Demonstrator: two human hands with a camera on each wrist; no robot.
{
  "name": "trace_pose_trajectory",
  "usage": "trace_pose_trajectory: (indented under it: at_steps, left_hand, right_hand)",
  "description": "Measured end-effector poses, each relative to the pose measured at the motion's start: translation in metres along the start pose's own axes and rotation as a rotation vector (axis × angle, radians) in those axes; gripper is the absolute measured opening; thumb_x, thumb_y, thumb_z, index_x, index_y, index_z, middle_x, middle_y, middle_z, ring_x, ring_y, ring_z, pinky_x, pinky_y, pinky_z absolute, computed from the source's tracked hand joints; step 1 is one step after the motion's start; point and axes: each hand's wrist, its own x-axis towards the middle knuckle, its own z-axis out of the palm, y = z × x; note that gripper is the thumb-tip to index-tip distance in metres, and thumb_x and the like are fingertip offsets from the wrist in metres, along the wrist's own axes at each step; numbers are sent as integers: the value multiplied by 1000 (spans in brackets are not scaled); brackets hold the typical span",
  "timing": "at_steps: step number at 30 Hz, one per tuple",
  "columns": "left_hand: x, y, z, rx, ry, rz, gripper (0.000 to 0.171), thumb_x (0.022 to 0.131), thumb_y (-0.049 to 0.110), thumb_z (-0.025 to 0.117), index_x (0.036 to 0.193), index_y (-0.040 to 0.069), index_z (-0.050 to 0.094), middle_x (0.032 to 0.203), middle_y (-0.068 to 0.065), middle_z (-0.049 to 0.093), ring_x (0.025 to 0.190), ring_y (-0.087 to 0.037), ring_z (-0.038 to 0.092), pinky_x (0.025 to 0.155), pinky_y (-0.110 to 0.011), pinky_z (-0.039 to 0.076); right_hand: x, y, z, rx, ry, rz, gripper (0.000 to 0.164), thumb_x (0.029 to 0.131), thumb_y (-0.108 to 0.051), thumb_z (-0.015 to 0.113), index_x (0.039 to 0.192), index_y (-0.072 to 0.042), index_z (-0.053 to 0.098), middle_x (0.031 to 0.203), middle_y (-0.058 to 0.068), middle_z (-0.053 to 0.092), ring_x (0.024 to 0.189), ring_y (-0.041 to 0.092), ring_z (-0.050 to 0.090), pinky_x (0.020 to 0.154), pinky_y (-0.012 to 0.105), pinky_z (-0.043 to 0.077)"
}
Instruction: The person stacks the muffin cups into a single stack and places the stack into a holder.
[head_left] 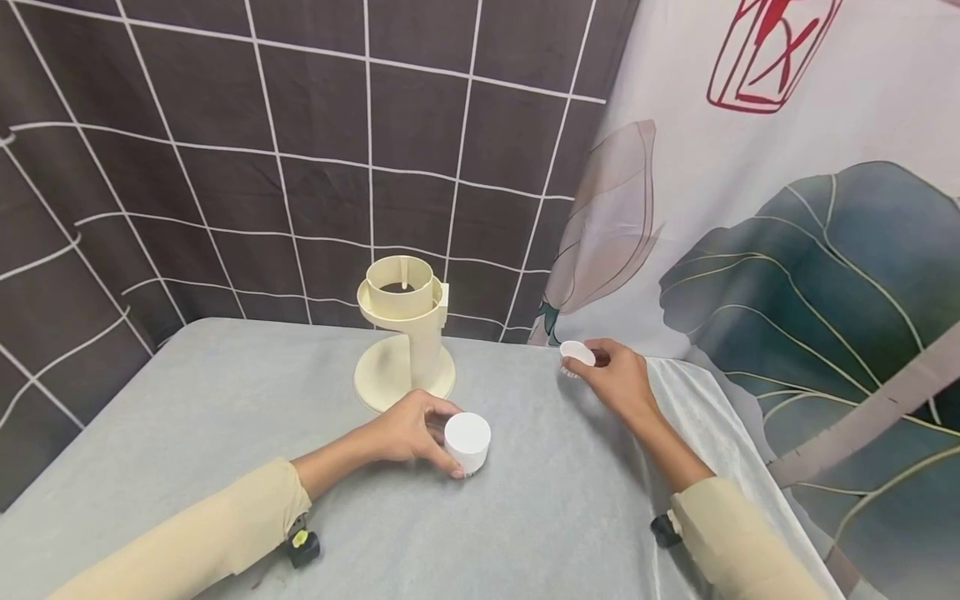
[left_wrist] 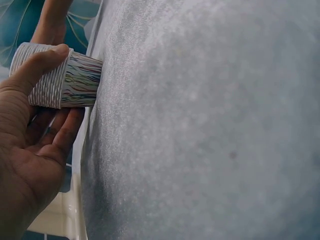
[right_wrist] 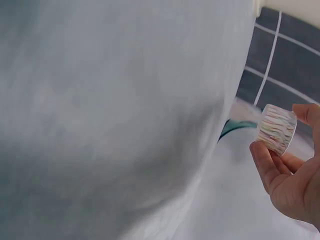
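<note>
My left hand (head_left: 408,429) grips a stack of nested paper baking cups (head_left: 467,442), thumb on one side and fingers on the other. In the left wrist view the stack (left_wrist: 60,77) has white rims and a lowest cup with colourful wavy stripes. It stands upright, its bottom at the tabletop. Off to the right, my right hand (head_left: 618,379) pinches a single paper baking cup (head_left: 577,357), rim up. The right wrist view shows this cup (right_wrist: 277,129) with the same stripes, held above the table surface.
Behind my left hand stands a cream plastic stand (head_left: 423,354) with a ring-shaped holder on a post and a round base. A pale grey cloth covers the table (head_left: 247,408). Dark grid-patterned fabric (head_left: 315,192) hangs behind; a leaf-print curtain (head_left: 810,275) hangs at the right.
</note>
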Motion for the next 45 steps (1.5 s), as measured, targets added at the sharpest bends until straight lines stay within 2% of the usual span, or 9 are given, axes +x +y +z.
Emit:
trace_pose_trajectory:
  at_steps: [9,19,32,37,45]
  left_hand:
    - [0,0,0,-25,-5,0,57,68,-5,103,121,-5,82,112,-8,84,95,-11,81,92,-30,71]
    - [0,3,0,-39,-4,4,56,68,-6,102,121,-7,81,112,-8,84,96,-12,81,92,-28,71]
    - [0,3,0,-26,-11,28,54,69,-5,103,119,-7,82,111,-8,84,96,-11,81,92,-29,71]
    - [0,3,0,-31,-16,35,55,69,-5,103,119,-8,82,111,-9,84,97,-10,80,94,-30,71]
    - [1,3,-1,-17,-19,37,56,70,-4,103,121,-7,81,115,-12,85,98,-10,81,93,-30,71]
  right_hand:
    - [-10,-29,7,57,-32,-44,54,95,-36,89,134,-2,78,121,17,85,108,31,82,82,23,60]
    - [-24,-60,10,139,-76,-114,46,93,-30,91,132,-9,81,119,11,85,100,26,84,80,19,65]
    - [-50,-91,19,190,-161,-177,41,90,-29,94,125,-10,82,118,8,83,95,20,84,82,25,70]
    - [-59,-99,24,223,-206,-175,43,89,-27,94,126,-11,82,123,7,82,96,18,84,83,24,69]
    - [-70,-106,28,247,-246,-225,40,90,-26,94,125,-9,83,120,8,83,97,17,83,86,27,70]
